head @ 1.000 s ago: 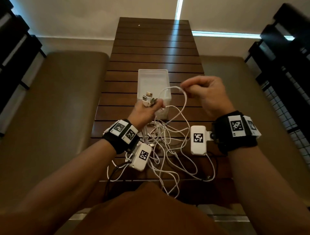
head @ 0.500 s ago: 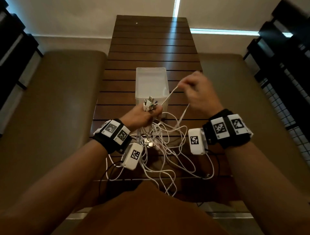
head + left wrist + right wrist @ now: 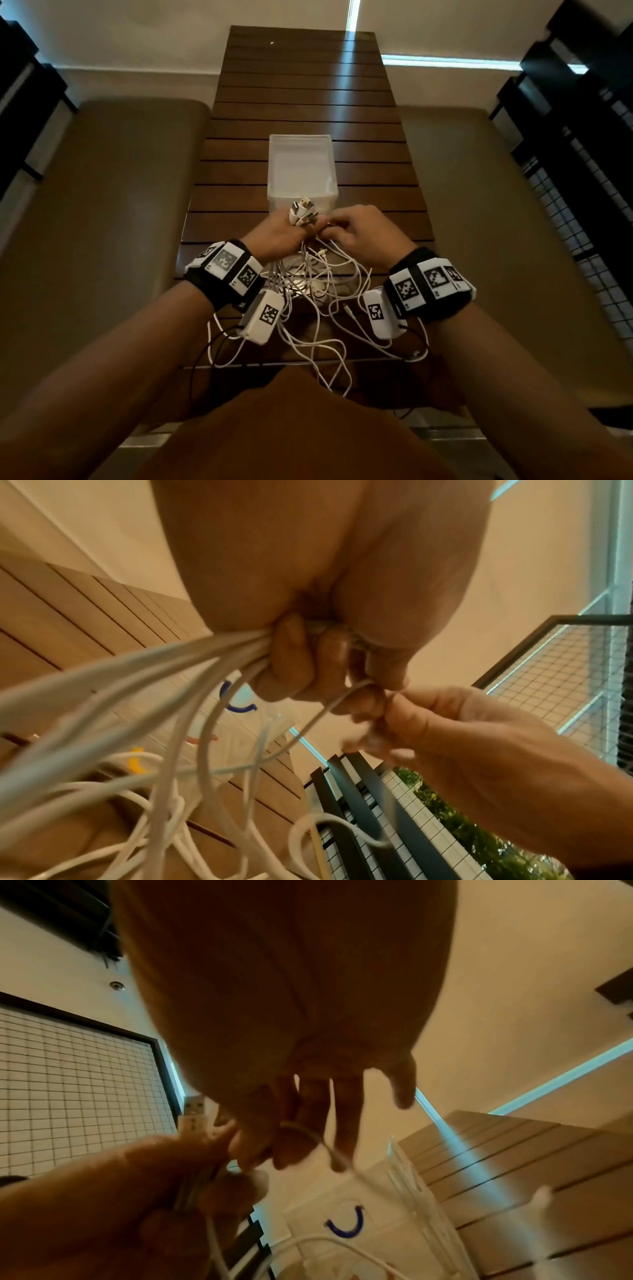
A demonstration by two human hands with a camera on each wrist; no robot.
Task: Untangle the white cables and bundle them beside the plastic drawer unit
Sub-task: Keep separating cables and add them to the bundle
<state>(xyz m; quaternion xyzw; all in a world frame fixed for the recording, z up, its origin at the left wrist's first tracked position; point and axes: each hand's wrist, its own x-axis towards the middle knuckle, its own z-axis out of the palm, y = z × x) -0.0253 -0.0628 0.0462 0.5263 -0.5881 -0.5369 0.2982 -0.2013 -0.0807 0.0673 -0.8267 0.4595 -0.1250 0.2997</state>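
White cables (image 3: 317, 291): lying in a tangle at lower centre of the head view, on the slatted wooden table (image 3: 308, 85). Left hand (image 3: 277, 236): clenching a bunch of strands, plug ends (image 3: 303, 212) sticking up from the fist. Right hand (image 3: 359, 236): pinching one strand between thumb and fingertips, touching the left. Plastic drawer unit (image 3: 301, 164): standing just above both hands at frame centre.

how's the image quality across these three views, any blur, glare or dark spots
Head view: dim, with glare streaking the table and wide-angle bending at the edges. Left wrist view: near white cables are blurred. Right wrist view: right hand is backlit and dark, with soft focus.
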